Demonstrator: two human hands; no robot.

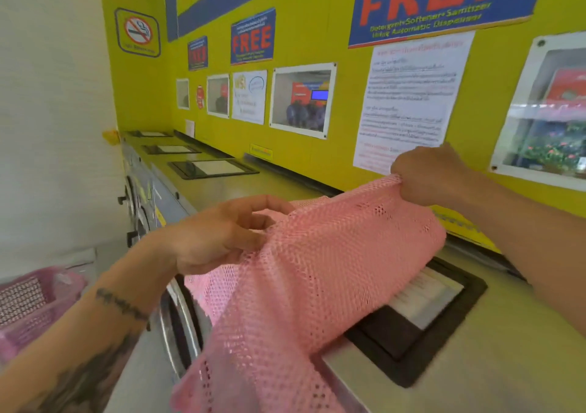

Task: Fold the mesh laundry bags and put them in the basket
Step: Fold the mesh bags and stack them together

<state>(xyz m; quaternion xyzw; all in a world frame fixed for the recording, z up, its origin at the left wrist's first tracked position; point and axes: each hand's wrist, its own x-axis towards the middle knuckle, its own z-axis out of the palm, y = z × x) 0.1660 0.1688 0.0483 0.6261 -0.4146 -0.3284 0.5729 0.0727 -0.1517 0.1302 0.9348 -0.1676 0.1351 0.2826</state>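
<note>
Folding has barely begun: the pink mesh laundry bag (317,270) hangs stretched between the hands, draped over the grey metal washer tabletop (475,365). The right hand (425,175) grips its top edge at 1 o'clock; the left hand (222,235) pinches an edge at centre. The pink plastic basket (31,311) waits at 8 o'clock, contents unclear

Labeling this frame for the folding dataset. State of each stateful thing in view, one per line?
pink mesh bag: unfolded, held up, its lower end draped over the machine's front edge
left hand: fingers pinch the bag's left edge
right hand: grips the bag's upper corner
pink basket: lower left, apart from the bag; contents unclear
washer door: partly hidden; cannot tell if shut
</note>
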